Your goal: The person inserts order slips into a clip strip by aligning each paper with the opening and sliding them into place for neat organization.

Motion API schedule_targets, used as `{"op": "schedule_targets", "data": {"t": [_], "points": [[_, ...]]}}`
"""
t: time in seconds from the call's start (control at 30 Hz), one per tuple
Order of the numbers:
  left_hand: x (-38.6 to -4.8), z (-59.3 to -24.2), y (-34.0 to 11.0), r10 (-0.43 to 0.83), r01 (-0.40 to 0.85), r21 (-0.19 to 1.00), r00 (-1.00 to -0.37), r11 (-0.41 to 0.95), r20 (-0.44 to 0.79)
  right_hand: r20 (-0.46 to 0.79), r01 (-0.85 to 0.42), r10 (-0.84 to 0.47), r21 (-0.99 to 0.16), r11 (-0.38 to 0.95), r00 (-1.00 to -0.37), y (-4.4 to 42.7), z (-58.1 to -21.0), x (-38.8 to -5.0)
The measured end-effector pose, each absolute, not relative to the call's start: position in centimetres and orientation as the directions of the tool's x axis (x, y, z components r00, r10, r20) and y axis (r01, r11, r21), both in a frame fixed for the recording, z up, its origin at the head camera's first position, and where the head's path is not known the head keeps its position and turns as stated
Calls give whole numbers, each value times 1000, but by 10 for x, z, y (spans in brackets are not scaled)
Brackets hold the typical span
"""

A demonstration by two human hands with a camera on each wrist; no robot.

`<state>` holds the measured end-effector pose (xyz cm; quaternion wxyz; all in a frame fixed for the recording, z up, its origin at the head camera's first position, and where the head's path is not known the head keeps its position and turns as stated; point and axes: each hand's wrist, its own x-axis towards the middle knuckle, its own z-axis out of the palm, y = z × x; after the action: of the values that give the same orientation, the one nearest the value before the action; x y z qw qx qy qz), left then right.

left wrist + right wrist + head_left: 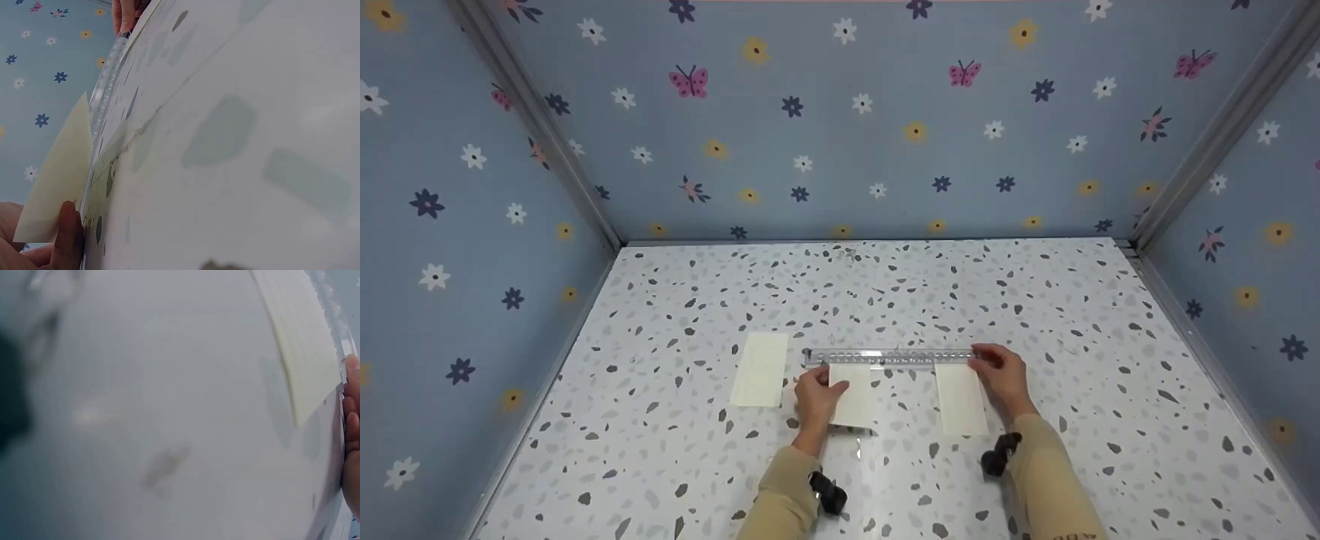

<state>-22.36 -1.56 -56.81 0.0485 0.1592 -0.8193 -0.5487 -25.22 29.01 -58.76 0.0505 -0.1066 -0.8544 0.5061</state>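
A clear ruler [889,358] lies crosswise on the table, along the top ends of two pale yellow paper strips. My left hand [816,401] pinches the left edge of the middle strip [853,397], close to the ruler's left end. In the left wrist view that strip [59,169] slants up off the surface between the fingers [66,236]. With thumb and fingers my right hand [1003,379] grips the ruler's right end, beside the top of the right strip [962,401]. The right wrist view shows this strip [304,343] next to the hand [352,433].
Another pale yellow strip [760,369] lies flat left of my left hand. The speckled white table [885,300] is bordered by blue flowered panels [847,112] at the back and both sides. Small black devices [829,493] are on both wrists.
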Motion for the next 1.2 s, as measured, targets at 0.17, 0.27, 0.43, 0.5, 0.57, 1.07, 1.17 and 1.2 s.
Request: {"op": "schedule_targets", "data": {"t": [0.17, 0.27, 0.43, 0.5, 0.57, 1.07, 1.17, 1.2], "points": [[-224, -569, -13, -302, -196, 929, -948, 313, -98, -28, 133, 232, -881, 454, -972, 291, -588, -252], [-225, -569, -11, -299, -181, 935, -950, 306, -86, -25, 130, 234, -886, 445, -972, 291, -587, -252], [-224, -569, -8, -297, -174, 935, -952, 309, -79, 1, 108, 233, -883, 457, -973, 290, -587, -252], [-224, -569, -7, -298, -175, 934, -951, 311, -79, 6, 105, 231, -879, 465, -973, 290, -587, -252], [-224, -569, -6, -301, -176, 930, -951, 322, -76, 2, 109, 232, -878, 467, -973, 290, -587, -252], [-224, -569, 1, -300, -166, 932, -952, 322, -66, -46, 154, 245, -883, 443, -968, 290, -586, -252], [-224, -570, 1, -297, -176, 926, -952, 334, -74, -50, 156, 242, -884, 441, -969, 290, -586, -252], [-224, -570, 1, -295, -179, 925, -952, 335, -78, -50, 155, 241, -884, 441, -969, 289, -586, -252]]}}
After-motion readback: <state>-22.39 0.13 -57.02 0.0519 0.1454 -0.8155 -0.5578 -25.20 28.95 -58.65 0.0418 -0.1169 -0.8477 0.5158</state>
